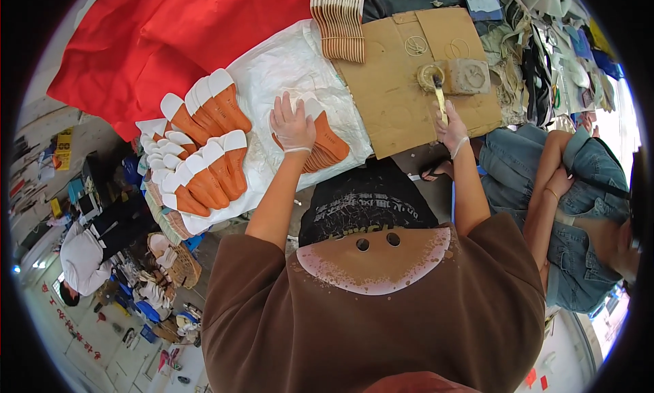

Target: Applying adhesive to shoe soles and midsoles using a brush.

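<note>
Head view: your left hand (293,125), spread open, apparently steadies fanned orange-and-white flat pieces (330,146) on crinkled white sheeting (272,66); your right hand (449,129) grips a pale-handled, dark-tipped brush (440,100) at a round yellowish pot (425,71), presumably for loading.

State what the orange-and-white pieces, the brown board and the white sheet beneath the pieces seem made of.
Orange-and-white pieces: perhaps leather or imitation leather, judging by the smooth, low-sheen orange parts; the white ends' material is unclear.
Brown board: likely cardboard, matte, with a straight seam.
White sheet: probably plastic, given its crinkles and soft shine.
</note>
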Available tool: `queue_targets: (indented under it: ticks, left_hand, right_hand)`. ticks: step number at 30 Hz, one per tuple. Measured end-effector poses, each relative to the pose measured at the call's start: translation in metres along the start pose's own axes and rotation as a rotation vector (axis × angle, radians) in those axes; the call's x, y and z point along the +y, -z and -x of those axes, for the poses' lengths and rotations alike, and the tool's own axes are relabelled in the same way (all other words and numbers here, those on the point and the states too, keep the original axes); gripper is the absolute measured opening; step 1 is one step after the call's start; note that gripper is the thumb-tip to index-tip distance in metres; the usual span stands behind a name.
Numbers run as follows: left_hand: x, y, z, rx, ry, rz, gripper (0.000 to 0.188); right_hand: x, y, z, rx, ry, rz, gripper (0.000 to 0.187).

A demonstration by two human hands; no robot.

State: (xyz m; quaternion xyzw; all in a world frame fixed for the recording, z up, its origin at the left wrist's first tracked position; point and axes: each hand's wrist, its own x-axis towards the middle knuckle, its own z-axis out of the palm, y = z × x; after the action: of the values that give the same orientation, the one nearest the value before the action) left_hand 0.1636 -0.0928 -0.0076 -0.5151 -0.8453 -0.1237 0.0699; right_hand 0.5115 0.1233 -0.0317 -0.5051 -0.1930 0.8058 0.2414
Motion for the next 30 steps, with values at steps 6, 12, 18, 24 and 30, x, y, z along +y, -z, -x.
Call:
queue_targets:
  ticks: [6, 12, 18, 24, 30]
  left_hand:
    - [0.023, 0.025, -0.007, 0.093, -0.106, 0.223, 0.039]
    - [0.017, 0.066, -0.074, -0.496, 0.025, 0.773, 0.035]
    - [0.034, 0.126, -0.116, -0.833, 0.312, 1.39, 0.037]
    - [0.044, 0.149, -0.113, -0.847, 0.352, 1.645, 0.04]
    - [0.03, 0.145, -0.102, -0.782, 0.391, 1.697, 0.04]
  right_hand:
    - [0.002, -0.01, 0.01, -0.128, -0.035, 0.24, 0.035]
    - [-0.023, -0.075, 0.058, -0.274, 0.109, 0.593, 0.029]
    - [-0.04, -0.136, 0.089, -0.269, 1.205, 1.168, 0.017]
    - [-0.055, -0.155, 0.1, -0.256, 1.334, 1.295, 0.017]
    - [-0.055, -0.153, 0.112, -0.52, 1.152, 1.349, 0.017]
